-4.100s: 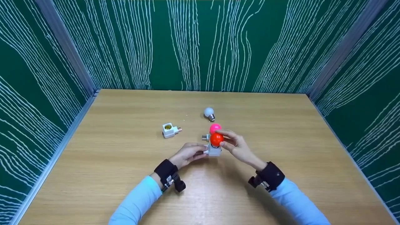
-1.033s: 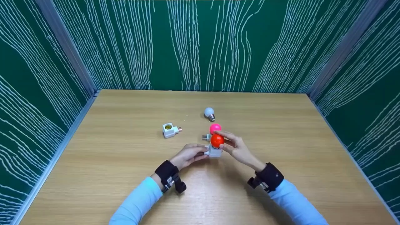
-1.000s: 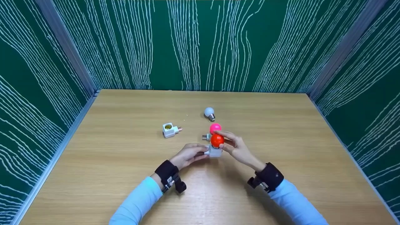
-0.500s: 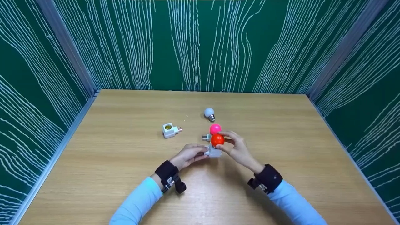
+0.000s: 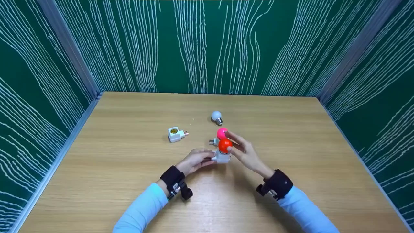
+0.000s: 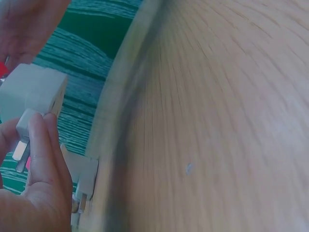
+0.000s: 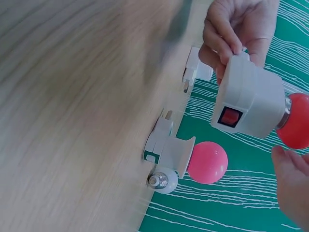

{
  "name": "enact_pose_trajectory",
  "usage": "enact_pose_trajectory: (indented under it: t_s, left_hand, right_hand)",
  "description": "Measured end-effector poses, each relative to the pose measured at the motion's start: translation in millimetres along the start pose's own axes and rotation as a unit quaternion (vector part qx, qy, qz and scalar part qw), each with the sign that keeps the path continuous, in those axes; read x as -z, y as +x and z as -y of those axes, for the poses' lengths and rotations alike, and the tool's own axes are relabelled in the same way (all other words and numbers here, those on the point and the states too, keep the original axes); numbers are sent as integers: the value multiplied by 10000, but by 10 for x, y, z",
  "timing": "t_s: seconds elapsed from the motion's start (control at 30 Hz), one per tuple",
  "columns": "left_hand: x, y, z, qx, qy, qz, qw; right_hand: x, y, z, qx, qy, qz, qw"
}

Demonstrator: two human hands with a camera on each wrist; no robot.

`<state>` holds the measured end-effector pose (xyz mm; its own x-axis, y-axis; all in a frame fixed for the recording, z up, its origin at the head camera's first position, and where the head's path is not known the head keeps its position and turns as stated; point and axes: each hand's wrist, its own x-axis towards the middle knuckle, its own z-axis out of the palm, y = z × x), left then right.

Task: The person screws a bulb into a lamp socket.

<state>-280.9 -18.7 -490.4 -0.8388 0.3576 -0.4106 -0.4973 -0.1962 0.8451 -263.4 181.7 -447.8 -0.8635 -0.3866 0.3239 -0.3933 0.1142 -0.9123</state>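
My left hand (image 5: 198, 159) pinches the plug end of a white plug-in lamp socket (image 5: 222, 157), held above the table. A red light bulb (image 5: 225, 145) sits in that socket, its metal base partly showing in the right wrist view. My right hand (image 5: 247, 155) is spread around the bulb, thumb at its near right side and index finger reaching past it. In the right wrist view the thumb (image 7: 292, 181) appears just off the red bulb (image 7: 295, 121). A red switch (image 7: 230, 117) shows on the socket's side.
Just behind the hands stands a pink bulb (image 5: 222, 132) in another white socket (image 7: 169, 150). Farther back lies a loose white bulb (image 5: 216, 116). An empty white socket (image 5: 175, 135) lies to the left. Green walls enclose the wooden table (image 5: 129, 123).
My left hand holds the socket nearly still. The right fingers shift around the red bulb; since half a second ago the thumb has moved up and right, and the index finger has lifted away.
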Motion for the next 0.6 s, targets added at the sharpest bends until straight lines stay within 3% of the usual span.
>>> enact_pose_trajectory:
  t_s: [0.1,0.27,0.6]
  left_hand:
    - [5,1,5,7,1,24,10000]
    - [17,7,21,24,-4,53,10000]
    - [13,-5,37,23,57,90,9999]
  right_hand:
    - [30,-9,-8,-86,363,242,9990]
    - [50,-17,2,-255,298,457,9982]
    - [50,-39,3,-269,270,360,9986]
